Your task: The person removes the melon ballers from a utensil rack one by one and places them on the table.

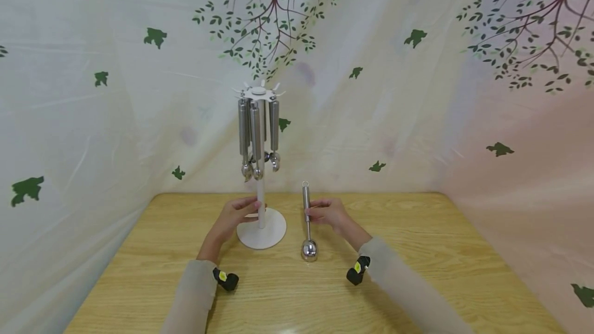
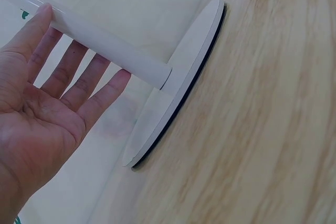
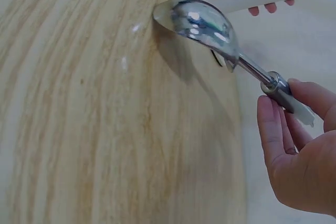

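A white utensil stand [image 1: 274,233] rises from a round base, its pole [image 2: 105,45] gripped low down between the thumb and fingers of my left hand [image 1: 233,219]. Several steel utensils [image 1: 256,133] with thick handles hang from the hooks at its top. To the right of the stand, my right hand [image 1: 330,214] pinches the handle of a steel ice cream scoop [image 1: 309,250]. Its rounded bowl points toward me, and the hanging loop is at the far end. In the right wrist view, the bowl is tilted close over the table, with a shadow beneath it.
The wooden table [image 1: 394,272] ends at its back edge just beyond the hands. Behind it hangs a pale cloth [image 1: 325,117] printed with branches and green leaves. Each wrist wears a black camera [image 1: 358,270] on a grey sleeve.
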### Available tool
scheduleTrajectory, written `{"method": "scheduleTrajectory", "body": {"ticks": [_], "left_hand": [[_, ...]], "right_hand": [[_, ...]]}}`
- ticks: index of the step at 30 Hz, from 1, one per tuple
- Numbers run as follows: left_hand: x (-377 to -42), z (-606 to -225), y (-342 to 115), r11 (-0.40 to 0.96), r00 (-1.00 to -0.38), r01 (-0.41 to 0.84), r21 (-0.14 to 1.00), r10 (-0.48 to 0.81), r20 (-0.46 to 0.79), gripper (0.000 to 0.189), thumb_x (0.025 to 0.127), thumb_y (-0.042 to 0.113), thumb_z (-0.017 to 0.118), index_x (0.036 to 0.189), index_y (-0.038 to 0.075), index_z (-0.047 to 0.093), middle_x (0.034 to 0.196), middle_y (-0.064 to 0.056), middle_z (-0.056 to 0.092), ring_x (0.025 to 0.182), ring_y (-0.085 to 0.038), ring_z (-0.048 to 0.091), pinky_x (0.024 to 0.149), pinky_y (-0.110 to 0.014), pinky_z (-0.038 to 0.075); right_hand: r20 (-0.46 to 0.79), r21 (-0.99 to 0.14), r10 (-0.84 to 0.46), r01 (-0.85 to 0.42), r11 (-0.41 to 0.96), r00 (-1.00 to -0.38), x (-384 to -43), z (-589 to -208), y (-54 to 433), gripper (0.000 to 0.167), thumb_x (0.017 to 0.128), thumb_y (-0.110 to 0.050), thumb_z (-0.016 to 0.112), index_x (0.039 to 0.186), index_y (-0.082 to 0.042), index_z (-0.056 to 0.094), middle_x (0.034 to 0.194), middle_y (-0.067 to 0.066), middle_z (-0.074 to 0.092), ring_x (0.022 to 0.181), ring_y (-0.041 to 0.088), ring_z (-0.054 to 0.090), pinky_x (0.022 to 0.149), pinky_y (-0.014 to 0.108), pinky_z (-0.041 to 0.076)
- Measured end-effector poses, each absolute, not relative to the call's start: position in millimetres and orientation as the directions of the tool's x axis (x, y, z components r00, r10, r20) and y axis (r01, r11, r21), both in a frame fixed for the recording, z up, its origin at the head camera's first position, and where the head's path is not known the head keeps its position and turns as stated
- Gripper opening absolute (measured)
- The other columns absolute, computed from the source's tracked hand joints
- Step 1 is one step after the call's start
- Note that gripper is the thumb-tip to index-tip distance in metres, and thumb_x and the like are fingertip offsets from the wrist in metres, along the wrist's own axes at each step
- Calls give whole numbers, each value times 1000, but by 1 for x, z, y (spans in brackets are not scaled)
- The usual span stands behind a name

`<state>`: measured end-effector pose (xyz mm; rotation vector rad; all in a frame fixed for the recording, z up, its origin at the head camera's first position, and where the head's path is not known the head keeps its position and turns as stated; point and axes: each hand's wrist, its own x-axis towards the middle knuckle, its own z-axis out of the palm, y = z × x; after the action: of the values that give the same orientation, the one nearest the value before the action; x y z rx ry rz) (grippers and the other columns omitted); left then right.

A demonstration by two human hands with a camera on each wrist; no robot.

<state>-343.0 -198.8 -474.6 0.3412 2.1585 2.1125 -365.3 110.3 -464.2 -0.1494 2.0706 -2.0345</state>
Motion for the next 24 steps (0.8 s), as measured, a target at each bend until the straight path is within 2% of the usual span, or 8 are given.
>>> {"method": "scheduleTrajectory", "body": {"ticks": [17, 24], "left_hand": [[-343, -474, -199, 15, -973, 79, 997, 219, 74, 48, 101, 26, 65, 139, -4, 59, 129, -20, 70, 114, -21, 70, 99, -49, 59], [-342, -475, -198, -2, -974, 88, 996, 208, 87, 47, 101, 24, 66, 137, -6, 59, 125, -18, 72, 107, -16, 71, 96, -46, 61]], "right_hand": [[-107, -994, -186, 104, 25, -977, -368, -477, 99, 30, 89, 9, 70, 115, 22, 61, 86, 12, 75, 72, 18, 72, 78, 37, 66], [-140, -990, -166, 133, 53, -976, -370, -481, 95, 30, 89, 8, 71, 115, 21, 62, 85, 15, 76, 71, 17, 72, 77, 38, 66]]}}
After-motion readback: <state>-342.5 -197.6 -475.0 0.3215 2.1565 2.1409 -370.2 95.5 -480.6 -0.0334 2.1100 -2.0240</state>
